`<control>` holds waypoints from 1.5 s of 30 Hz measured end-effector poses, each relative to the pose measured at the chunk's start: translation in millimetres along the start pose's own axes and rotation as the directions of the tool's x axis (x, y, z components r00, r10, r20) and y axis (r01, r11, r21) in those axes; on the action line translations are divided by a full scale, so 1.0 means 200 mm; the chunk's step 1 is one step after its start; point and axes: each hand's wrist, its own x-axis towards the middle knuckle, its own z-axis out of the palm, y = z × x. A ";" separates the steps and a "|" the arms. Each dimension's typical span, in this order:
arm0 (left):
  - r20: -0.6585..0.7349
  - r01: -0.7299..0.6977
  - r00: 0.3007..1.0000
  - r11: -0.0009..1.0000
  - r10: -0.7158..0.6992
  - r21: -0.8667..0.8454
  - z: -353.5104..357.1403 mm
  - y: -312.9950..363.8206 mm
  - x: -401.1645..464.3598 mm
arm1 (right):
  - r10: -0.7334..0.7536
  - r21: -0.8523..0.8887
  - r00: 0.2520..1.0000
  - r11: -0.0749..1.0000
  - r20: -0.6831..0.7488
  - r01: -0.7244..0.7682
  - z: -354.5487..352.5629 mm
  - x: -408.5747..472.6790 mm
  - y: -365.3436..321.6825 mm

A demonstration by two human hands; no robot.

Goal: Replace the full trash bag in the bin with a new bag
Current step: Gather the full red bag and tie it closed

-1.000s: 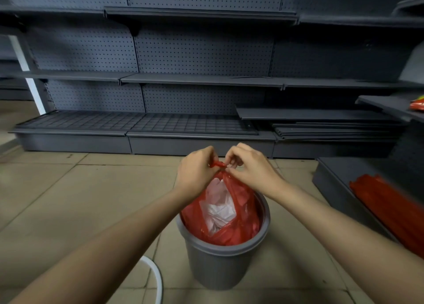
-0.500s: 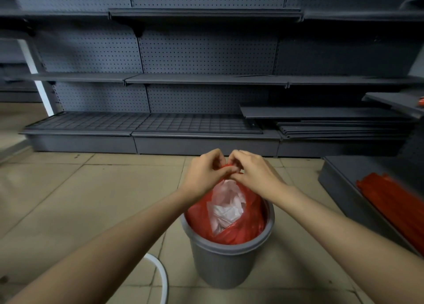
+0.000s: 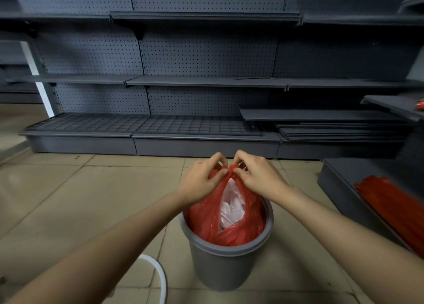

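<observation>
Below the middle of the frame, a grey bin [image 3: 223,267] stands on the tiled floor [image 3: 80,200], with a red trash bag [image 3: 204,214] sitting inside it and rising above the rim. White crumpled waste [image 3: 230,206] shows through the bag's narrow opening. Above the bin, the left hand [image 3: 202,180] and the right hand [image 3: 259,175] meet at the bag's gathered top, each pinching the red plastic between thumb and fingers. Grey shelving [image 3: 206,81] fills the upper frame. At the right edge lies a bundle of red strips [image 3: 394,207]. A white curved tube [image 3: 158,276] sits at lower left.
</observation>
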 end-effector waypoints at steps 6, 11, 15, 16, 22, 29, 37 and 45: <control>-0.026 0.004 1.000 0.997 -0.002 0.083 0.02 -0.02 0.00 | 0.067 0.085 0.998 0.994 0.018 -0.068 0.02 0.01 -0.01; -0.067 0.091 0.994 0.989 -0.084 0.113 0.01 -0.05 0.02 | 0.047 0.176 0.999 0.983 0.000 -0.046 0.04 0.01 -0.01; -0.045 0.096 0.995 0.991 -0.092 0.091 0.03 -0.05 0.01 | 0.041 0.138 0.999 0.990 -0.007 -0.039 0.04 0.03 0.00; -0.034 0.093 0.995 0.992 -0.090 0.088 0.03 -0.05 0.01 | 0.044 0.105 0.999 0.994 -0.018 -0.041 0.03 0.03 -0.01; -0.039 -0.014 0.999 0.974 0.023 0.227 0.03 -0.04 -0.01 | 0.058 0.083 0.997 0.995 -0.042 -0.055 0.05 0.03 -0.02; -0.037 -0.314 0.920 0.789 0.391 0.528 0.03 -0.03 -0.04 | 0.097 -0.134 0.991 0.987 0.087 -0.085 0.12 0.03 -0.02; 0.113 -0.275 0.958 0.727 0.264 0.629 0.07 -0.07 -0.03 | 0.080 -0.147 0.995 0.987 0.059 -0.071 0.15 0.01 -0.04; 0.199 -0.151 0.979 0.841 0.053 0.520 0.08 -0.08 -0.03 | -0.147 -0.345 0.986 0.924 0.077 0.165 0.18 -0.05 -0.02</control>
